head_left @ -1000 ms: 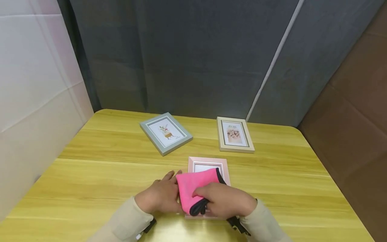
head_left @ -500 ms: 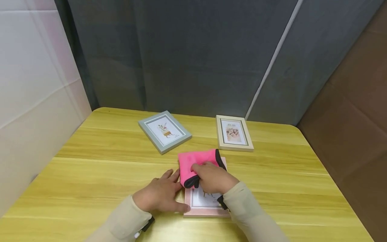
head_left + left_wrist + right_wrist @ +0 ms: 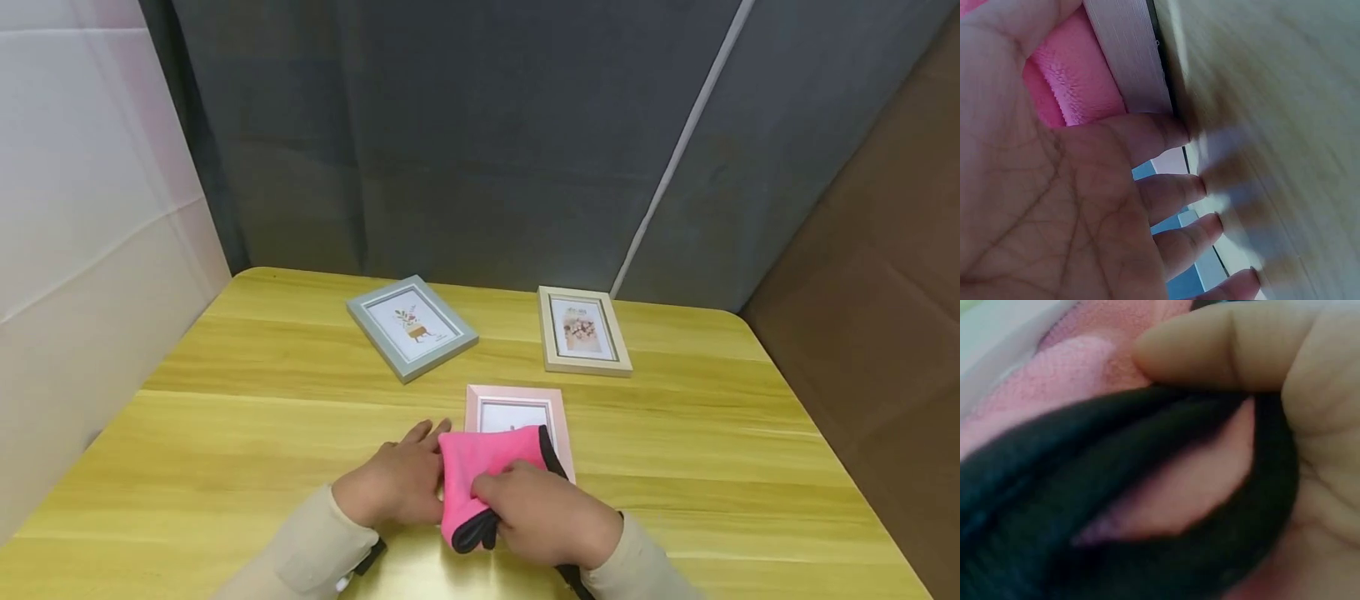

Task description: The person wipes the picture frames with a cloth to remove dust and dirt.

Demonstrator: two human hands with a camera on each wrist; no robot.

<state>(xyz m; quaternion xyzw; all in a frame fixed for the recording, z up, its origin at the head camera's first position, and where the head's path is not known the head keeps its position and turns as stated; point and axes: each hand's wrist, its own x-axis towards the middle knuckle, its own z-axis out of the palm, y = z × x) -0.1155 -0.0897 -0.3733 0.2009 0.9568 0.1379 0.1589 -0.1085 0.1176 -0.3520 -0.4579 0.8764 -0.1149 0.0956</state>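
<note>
A pink picture frame (image 3: 517, 393) lies flat on the table, its lower part covered by a folded pink cloth (image 3: 487, 450) with black edging. My right hand (image 3: 551, 512) grips this cloth and presses it onto the frame; in the right wrist view the thumb (image 3: 1210, 347) pinches the folded cloth (image 3: 1041, 375). Beside the frame's left edge rests my left hand (image 3: 401, 483), its fingers fairly straight. The left wrist view has its fingertips (image 3: 1179, 190) at the table, with the index finger against the frame's side (image 3: 1132, 56). Its thumb tip is hidden.
Farther back on the table (image 3: 247, 375) lie a grey-blue picture frame (image 3: 382, 337) at the left, turned at an angle, and a cream picture frame (image 3: 549, 333) at the right. A dark curtain (image 3: 480, 150) hangs behind the table's far edge.
My right hand slid the cloth up to the frame's far part, then back down toward me, uncovering the top again. The left hand stays at the left edge.
</note>
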